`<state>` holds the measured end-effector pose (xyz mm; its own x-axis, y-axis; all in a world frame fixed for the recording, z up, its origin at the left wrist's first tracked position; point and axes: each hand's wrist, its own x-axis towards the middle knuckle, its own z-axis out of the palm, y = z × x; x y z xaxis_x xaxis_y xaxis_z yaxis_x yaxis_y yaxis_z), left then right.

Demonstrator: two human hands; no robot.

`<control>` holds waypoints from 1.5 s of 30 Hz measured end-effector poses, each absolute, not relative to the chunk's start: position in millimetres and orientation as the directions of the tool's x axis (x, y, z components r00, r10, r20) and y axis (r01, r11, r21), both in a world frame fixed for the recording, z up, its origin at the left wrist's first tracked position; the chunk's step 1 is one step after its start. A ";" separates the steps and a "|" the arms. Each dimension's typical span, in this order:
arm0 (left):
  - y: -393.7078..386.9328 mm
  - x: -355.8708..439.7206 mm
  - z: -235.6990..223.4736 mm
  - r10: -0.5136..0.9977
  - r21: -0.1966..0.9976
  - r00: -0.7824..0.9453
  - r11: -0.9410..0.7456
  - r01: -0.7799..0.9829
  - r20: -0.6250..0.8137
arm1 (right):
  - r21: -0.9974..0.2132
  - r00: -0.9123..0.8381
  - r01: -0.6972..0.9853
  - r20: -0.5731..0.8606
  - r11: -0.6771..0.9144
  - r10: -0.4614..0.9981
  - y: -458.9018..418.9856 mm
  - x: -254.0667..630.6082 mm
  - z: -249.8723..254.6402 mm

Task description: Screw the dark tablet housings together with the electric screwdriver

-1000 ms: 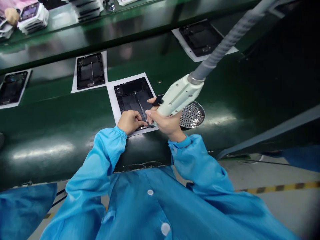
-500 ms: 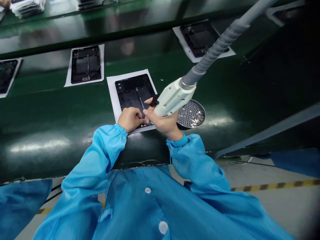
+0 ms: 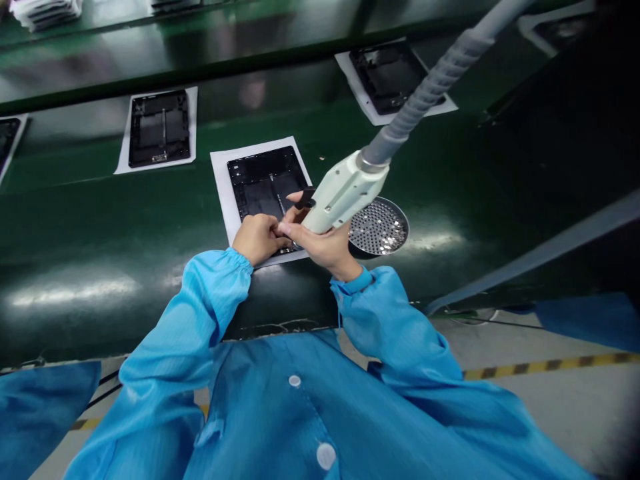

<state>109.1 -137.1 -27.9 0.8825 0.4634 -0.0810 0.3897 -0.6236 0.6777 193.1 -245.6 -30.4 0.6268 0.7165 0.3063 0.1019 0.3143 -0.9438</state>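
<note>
A black tablet back shell (image 3: 267, 183) lies on a white sheet (image 3: 221, 193) on the green conveyor belt, straight in front of me. My right hand (image 3: 320, 247) grips a pale electric screwdriver (image 3: 343, 190) with a grey ribbed hose (image 3: 430, 87) running up to the right; its tip is down at the shell's near edge. My left hand (image 3: 256, 239) rests curled on that same near edge, fingertips pinched beside the tool tip. What the fingers pinch is too small to tell.
A round metal dish of small screws (image 3: 379, 228) sits just right of my right hand. More black shells on white sheets lie on the belt at far left (image 3: 159, 128) and far right (image 3: 390, 75). A grey rail (image 3: 540, 250) slants across the right.
The shells on the belt have drifted left in the view. Both hands stayed together at the near edge of the shell, shifting slightly left with it.
</note>
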 end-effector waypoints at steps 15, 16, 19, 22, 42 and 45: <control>-112.1 99.8 -42.4 0.662 0.994 0.750 -0.087 0.072 0.003 | -0.893 0.766 0.240 0.415 0.379 0.491 -249.2 257.7 -21.9; -109.9 101.0 -43.3 0.693 0.997 0.721 -0.066 0.040 0.017 | -0.879 0.786 0.285 0.443 0.383 0.431 -249.9 268.5 -22.7; -103.6 103.9 -45.8 0.760 0.998 0.647 -0.050 -0.026 0.055 | -0.856 0.829 0.341 0.469 0.388 0.305 -251.6 295.3 -27.6; -99.7 103.8 -47.6 0.777 0.998 0.626 -0.047 -0.044 0.064 | -0.866 0.858 0.345 0.447 0.363 0.251 -251.6 309.4 -34.3; -101.1 102.2 -44.0 0.753 0.998 0.658 -0.051 0.027 0.021 | -0.881 0.822 0.443 0.474 0.167 0.317 -246.7 328.0 -61.6; -102.0 102.5 -42.9 0.753 0.999 0.658 -0.048 0.024 0.021 | -0.890 0.834 0.427 0.456 0.161 0.311 -246.7 323.0 -55.8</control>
<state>102.5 -102.0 -42.9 0.6581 0.7526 0.0210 0.0235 -0.0484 0.9985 323.0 -246.7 -55.8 0.8338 0.3108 0.4563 0.4269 0.1612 -0.8898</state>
